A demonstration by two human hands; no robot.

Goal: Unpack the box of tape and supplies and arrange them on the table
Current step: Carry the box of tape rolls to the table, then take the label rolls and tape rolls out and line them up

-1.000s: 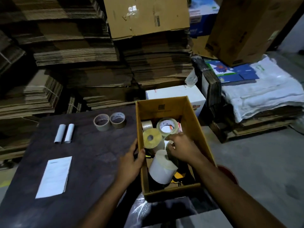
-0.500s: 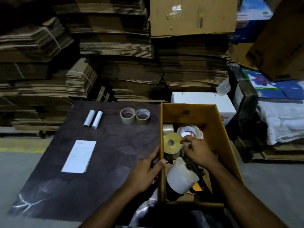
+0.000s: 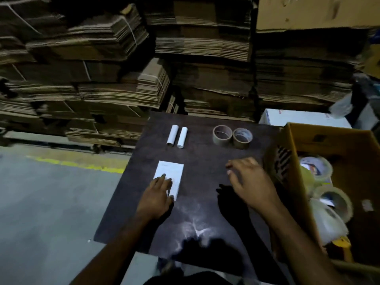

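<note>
A: Desk (image 3: 205, 212) stock?

B: I log two white tubes (image 3: 176, 136), two tape rolls (image 3: 232, 136), paired in a row, likely for tidiness. Left hand (image 3: 157, 194) flat, open, pinning the paper sheet (image 3: 170, 173).

A: Right hand (image 3: 248, 182)?

B: Open, empty, hovering beside the box (image 3: 349, 145); more tape inside.

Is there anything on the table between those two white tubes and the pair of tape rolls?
Nothing. In the head view, only bare dark table lies between the white tubes and the tape rolls.
</note>
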